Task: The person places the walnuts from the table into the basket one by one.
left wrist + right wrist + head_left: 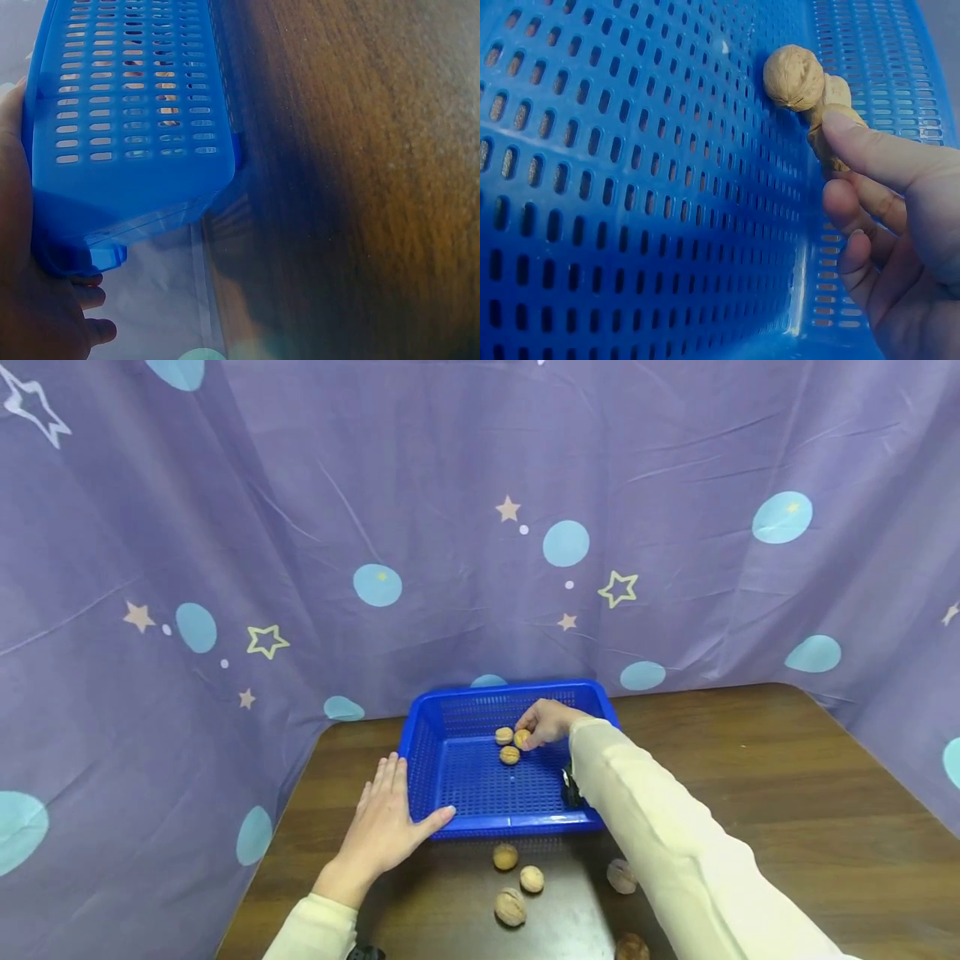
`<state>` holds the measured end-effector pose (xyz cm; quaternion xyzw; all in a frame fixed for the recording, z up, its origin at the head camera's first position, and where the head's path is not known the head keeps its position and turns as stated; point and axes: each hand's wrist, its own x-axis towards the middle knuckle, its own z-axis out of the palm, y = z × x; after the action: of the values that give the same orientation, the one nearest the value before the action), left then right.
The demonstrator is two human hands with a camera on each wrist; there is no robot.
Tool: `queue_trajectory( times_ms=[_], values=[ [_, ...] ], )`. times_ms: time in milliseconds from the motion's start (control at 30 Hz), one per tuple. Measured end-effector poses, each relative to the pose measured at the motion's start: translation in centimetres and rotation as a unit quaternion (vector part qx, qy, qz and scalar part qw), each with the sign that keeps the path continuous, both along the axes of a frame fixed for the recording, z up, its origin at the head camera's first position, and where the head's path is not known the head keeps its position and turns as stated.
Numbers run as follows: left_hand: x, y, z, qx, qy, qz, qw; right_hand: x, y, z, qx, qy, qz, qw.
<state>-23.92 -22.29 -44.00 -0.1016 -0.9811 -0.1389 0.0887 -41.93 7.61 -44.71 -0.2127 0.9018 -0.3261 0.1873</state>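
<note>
A blue plastic basket (480, 789) with slotted walls sits at the back of the table. Inside it, my right hand (550, 723) pinches a walnut (522, 740) between thumb and fingers, close to the basket floor. Two more walnuts lie beside it, one (504, 736) to the left and one (510, 755) nearer me. In the right wrist view a pale walnut (793, 77) lies just past my fingertips. My left hand (386, 818) rests with straight fingers on the basket's left rim, its thumb over the front corner.
On the brown wooden table (750, 777), several walnuts lie in front of the basket, among them one (506, 857) near its front wall and another (622, 877) beside my right sleeve. A purple patterned curtain (465, 527) hangs right behind the basket.
</note>
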Motion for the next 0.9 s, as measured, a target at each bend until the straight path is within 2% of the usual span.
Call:
queue_trajectory(
  times_ms=[267, 533, 633, 733, 900],
  values=[
    [0.5, 0.3, -0.3, 0.002, -0.006, 0.003, 1.0000, 0.5, 0.0, -0.9, -0.008, -0.012, -0.004, 1.000],
    [0.7, 0.6, -0.3, 0.006, -0.003, 0.001, 1.0000, 1.4, 0.3, -0.4, -0.003, -0.013, -0.006, 1.000],
    [0.6, 0.6, -0.3, 0.006, -0.002, -0.001, 1.0000, 1.5, 0.6, 0.6, -0.003, -0.012, -0.006, 1.000],
    [0.4, 0.5, -0.3, 0.003, -0.001, -0.002, 1.0000, 1.7, 1.0, 2.4, -0.012, -0.012, -0.011, 1.000],
    [0.1, 0.1, -0.1, 0.001, 0.000, 0.001, 1.0000, 2.0, 1.9, 6.3, -0.072, -0.012, -0.011, 0.997]
  ],
)
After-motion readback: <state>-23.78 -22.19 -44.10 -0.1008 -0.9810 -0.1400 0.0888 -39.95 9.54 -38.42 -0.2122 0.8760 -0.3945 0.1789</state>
